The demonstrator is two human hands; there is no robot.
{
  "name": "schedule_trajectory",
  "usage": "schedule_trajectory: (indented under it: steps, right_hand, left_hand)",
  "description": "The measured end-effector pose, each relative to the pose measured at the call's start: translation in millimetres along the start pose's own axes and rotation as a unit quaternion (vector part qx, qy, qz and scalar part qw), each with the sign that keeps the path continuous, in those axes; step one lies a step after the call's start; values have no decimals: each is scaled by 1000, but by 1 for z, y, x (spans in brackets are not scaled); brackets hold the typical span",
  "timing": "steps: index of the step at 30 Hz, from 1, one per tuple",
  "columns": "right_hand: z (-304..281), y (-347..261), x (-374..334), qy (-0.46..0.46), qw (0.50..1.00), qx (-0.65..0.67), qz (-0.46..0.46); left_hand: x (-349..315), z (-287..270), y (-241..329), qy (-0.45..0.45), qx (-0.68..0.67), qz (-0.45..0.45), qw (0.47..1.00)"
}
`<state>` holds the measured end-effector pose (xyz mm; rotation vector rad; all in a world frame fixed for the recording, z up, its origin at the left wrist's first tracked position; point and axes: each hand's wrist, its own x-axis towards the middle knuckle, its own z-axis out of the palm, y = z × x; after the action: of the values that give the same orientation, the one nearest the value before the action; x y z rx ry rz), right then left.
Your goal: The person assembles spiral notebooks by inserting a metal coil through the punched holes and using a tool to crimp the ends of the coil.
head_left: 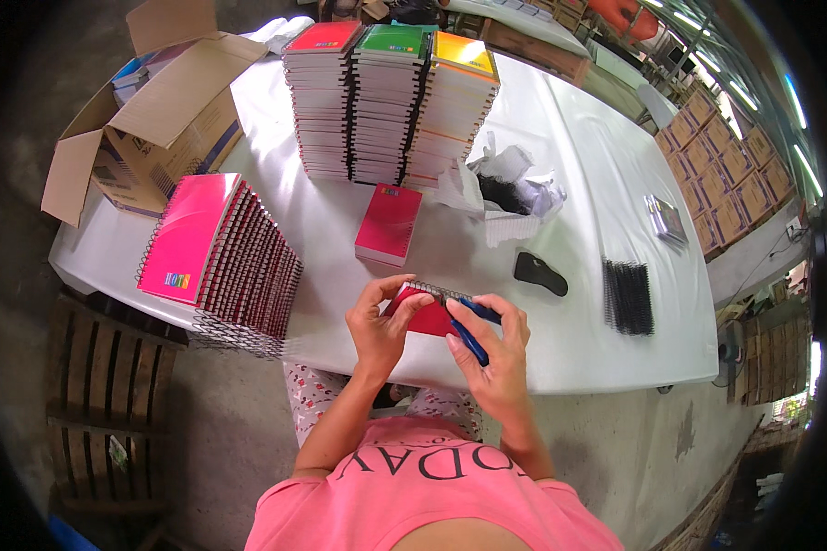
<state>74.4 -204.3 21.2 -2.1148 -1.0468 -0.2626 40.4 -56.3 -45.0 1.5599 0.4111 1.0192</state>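
Near the table's front edge I have a small red-covered spiral notebook (429, 321), its dark wire coil along the far edge. My left hand (379, 323) is closed on its left side, thumb by the coil. Closed around blue-handled pliers (470, 343), my right hand (494, 344) brings their dark jaws against the coil's right part. Fingers and tool hide some of the notebook. Just beyond lies a small stack of red notebooks (388, 225). Left of my hands rises a tall stack of pink-red spiral notebooks (191, 241), coils facing various sides.
Behind stand tall notebook stacks with red (322, 37), green (392, 42) and yellow (464, 53) tops. Crumpled white wrapping (533, 197) holds black coils. Rightward lie a black object (539, 273), loose black coils (628, 297) and a small packet (666, 220). An open carton (170, 151) sits far left.
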Motion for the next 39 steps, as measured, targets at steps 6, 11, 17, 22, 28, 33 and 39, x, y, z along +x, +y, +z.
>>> schedule_trajectory:
  steps: [6,11,17,22,28,33,39]
  right_hand:
    - [-2,-2,0,-11,1000,0,-9]
    - [-2,-5,1,-21,1000,-13,-19]
    - [-3,-12,6,-41,999,-2,-24]
    - [-3,-12,7,-67,997,27,-25]
    - [-5,-2,5,-221,836,479,151]
    - [13,7,-11,-245,754,584,178]
    - [15,74,-35,-92,982,-77,145]
  left_hand:
    - [3,-8,3,-12,-85,-142,986]
    - [6,-12,13,-16,35,26,999]
    - [7,-17,22,17,107,139,984]
    - [7,-18,23,33,114,174,978]
    - [4,-19,14,51,106,245,962]
    - [3,-17,18,79,84,236,965]
    - [10,-23,26,144,-194,3,970]
